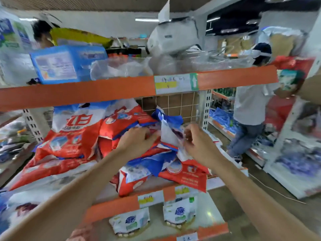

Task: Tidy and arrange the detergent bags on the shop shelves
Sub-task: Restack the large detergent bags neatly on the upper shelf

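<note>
Several red, white and blue detergent bags lie heaped on the middle shelf (128, 204) with its orange edge. One large red bag (69, 136) leans upright at the left. A crumpled blue-and-white bag (168, 129) stands up near the back mesh. My left hand (137, 140) grips the red bags just left of it, fingers curled over them. My right hand (196, 138) pinches the crumpled bag's white edge. Another red bag (185, 174) hangs over the shelf front.
The upper shelf (78, 93) carries a blue box (66, 63) and clear plastic packs. Small white pouches (129, 221) stand on the lower shelf. A person in a white shirt (250, 105) stands in the aisle at right; another person is behind the shelf at upper left.
</note>
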Demonstrator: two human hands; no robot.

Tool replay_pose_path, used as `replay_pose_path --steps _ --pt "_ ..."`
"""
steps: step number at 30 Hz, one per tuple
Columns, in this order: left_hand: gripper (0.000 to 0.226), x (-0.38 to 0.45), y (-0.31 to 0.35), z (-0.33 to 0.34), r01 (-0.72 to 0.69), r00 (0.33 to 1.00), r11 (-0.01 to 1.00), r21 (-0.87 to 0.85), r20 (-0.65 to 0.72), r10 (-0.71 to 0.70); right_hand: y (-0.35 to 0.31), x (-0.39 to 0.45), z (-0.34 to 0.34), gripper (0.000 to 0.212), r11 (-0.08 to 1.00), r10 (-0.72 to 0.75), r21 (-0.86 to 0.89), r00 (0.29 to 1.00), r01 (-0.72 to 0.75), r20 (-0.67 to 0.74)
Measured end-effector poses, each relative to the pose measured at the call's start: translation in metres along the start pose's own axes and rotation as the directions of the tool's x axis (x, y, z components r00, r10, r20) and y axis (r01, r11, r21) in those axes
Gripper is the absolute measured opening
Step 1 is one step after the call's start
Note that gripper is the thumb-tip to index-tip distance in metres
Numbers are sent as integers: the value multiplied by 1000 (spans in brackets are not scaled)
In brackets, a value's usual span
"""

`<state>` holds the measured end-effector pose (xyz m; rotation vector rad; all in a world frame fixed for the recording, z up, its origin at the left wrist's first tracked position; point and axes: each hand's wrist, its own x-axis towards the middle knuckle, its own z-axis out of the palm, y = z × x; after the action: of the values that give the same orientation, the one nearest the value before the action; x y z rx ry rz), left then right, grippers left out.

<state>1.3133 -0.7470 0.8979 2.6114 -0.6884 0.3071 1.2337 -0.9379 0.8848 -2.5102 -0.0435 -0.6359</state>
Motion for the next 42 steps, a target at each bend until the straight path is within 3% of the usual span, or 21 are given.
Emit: replay_pose_path --steps 3,6,9,12,14,16,19,23,25,27,28,29,30,31,32,35,37,38,39,42 --pt "66 21 22 10 67 993 997 -42 102 -63 38 28 1 44 989 24 -148 1000 -22 11" --pt "46 36 43 26 178 972 984 -30 161 -171 72 57 18 70 938 56 -344 966 35 253" --pt "35 50 51 40 310 934 946 -95 214 -285 94 73 37 67 921 94 -385 921 64 378" --pt "16 54 54 46 365 925 914 -180 186 -332 104 78 41 54 906 -12 -402 956 134 293" --pt "14 52 55 45 374 926 889 -264 147 -346 109 77 42 57 920 -106 -347 968 183 228" --pt "14 47 54 45 400 916 847 -351 124 -382 112 76 41 47 945 -160 -265 977 193 141" --pt "5 38 51 47 412 906 789 -455 112 -409 105 72 32 26 968 -155 -205 988 147 -22" --pt "9 36 48 48 418 900 764 -491 113 -420 85 68 17 35 983 -179 -83 944 162 -277" --pt "11 37 49 44 449 883 734 -510 127 -452 63 63 14 26 971 -240 -96 904 220 -354" --pt "24 33 47 30 447 869 661 -603 117 -481 37 53 18 13 925 -379 -207 830 320 -409" --pt "40 28 44 18 421 868 547 -724 145 -476 26 48 24 13 886 -459 -270 794 376 -400" --pt "56 22 40 5 412 844 351 -841 206 -496 17 43 32 16 840 -535 -324 766 436 -356" --pt "67 16 29 -6 413 822 224 -883 255 -510 10 40 41 21 793 -600 -350 739 499 -306" --pt "72 9 19 -16 422 818 178 -889 289 -497 4 37 51 28 753 -648 -363 712 549 -269" --pt "70 1 10 -25 438 821 205 -875 297 -487 -2 34 59 29 711 -694 -390 674 585 -253" --pt "35 -15 -6 -44 457 842 355 -816 268 -468 -26 30 73 26 617 -785 -432 554 658 -277" --pt "15 -20 -12 -50 429 851 433 -792 194 -488 -46 34 77 26 576 -816 -445 515 686 -261" --pt "8 -22 -15 -53 409 837 456 -790 126 -532 -55 36 79 26 564 -824 -445 514 696 -240" --pt "15 -23 -19 -56 384 813 459 -801 57 -580 -64 39 80 28 559 -826 -435 523 706 -212" --pt "32 -34 -40 -69 284 692 329 -900 -45 -720 -81 39 85 46 578 -795 -395 601 714 -78"
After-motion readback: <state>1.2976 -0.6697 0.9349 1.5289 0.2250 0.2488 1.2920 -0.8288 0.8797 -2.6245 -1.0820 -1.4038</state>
